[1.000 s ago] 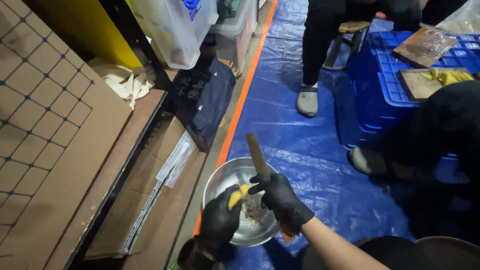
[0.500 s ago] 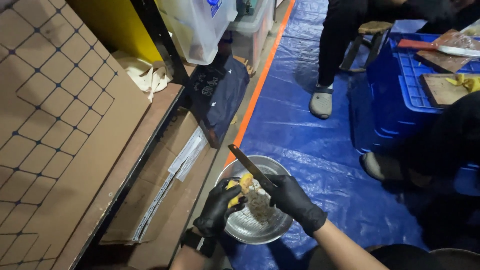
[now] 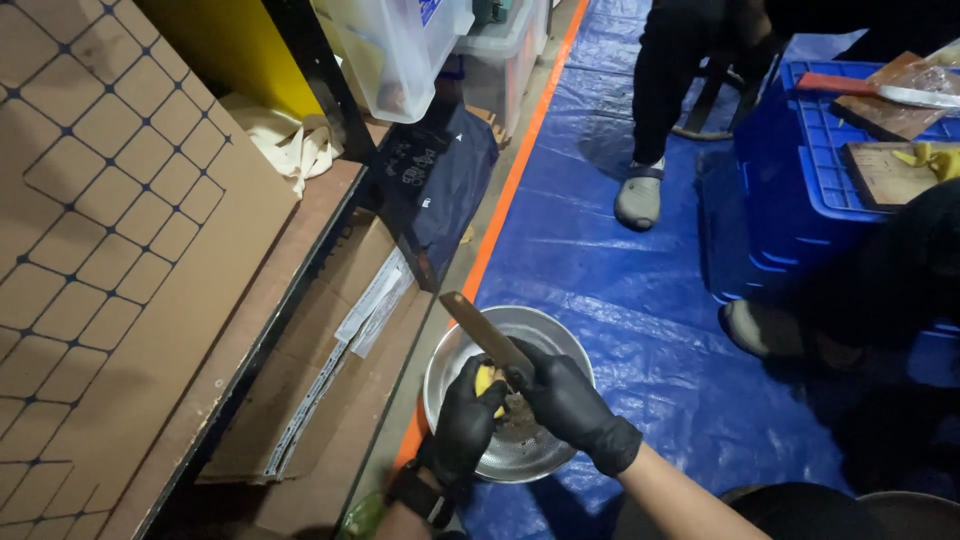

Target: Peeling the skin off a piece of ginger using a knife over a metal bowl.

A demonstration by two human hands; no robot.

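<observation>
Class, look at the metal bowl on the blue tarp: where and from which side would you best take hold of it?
Probably the far rim of the metal bowl, coming from the blue tarp side. That edge is bare, while the left hand, the right hand and the knife crowd the near side.

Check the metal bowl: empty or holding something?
Holding something. The bowl sits upright on the blue tarp, with brownish scraps on its bottom under the gloved hands; what the scraps are cannot be told.

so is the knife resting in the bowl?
No, the right hand holds the knife up, its blade angled above the bowl.
</observation>
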